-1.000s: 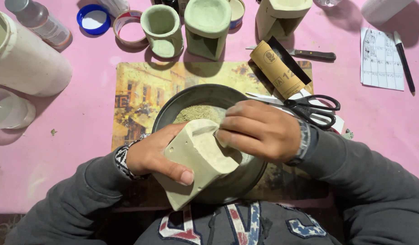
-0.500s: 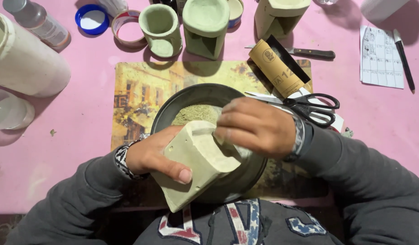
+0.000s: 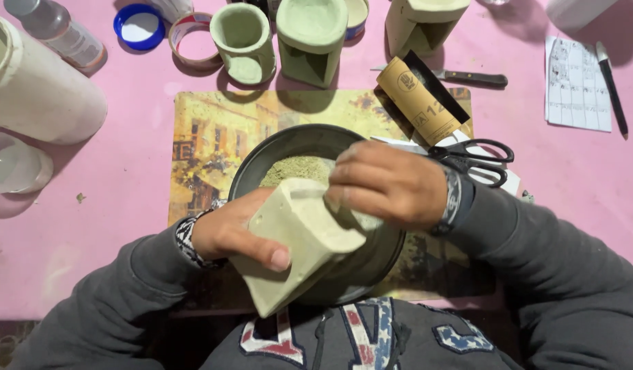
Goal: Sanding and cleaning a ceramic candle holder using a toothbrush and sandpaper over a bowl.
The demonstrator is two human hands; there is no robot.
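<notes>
Nearest the camera, the left hand [image 3: 230, 233] is cradling a pale green block-shaped casting [image 3: 299, 243], its fingers wrapped under and round one flat side with the thumb pressing on the upper face, so the piece is being held tilted over the near rim of a dark round bowl [image 3: 261, 161]. The right hand [image 3: 388, 183] is closing over the casting's upper end, fingers curled together on its top edge; whether something small is pinched under them cannot be told. The casting is looking stiff, matte and probably fairly heavy for its size, likely plaster or cement, so its corners and thin rim may chip; the broad flat sides are seeming the safest places to hold, with support kept underneath. Greenish powder [image 3: 296, 168] is lying in the bowl, which is sitting on a picture placemat [image 3: 207, 130] on the pink table [image 3: 111, 205]. Just beyond, black scissors [image 3: 477, 157] and a brown cardboard roll [image 3: 416, 99] are lying right of the bowl. Farther off, similar green castings [image 3: 309, 38] are standing beside a tape ring [image 3: 189, 38] and a blue cap [image 3: 138, 26].
</notes>
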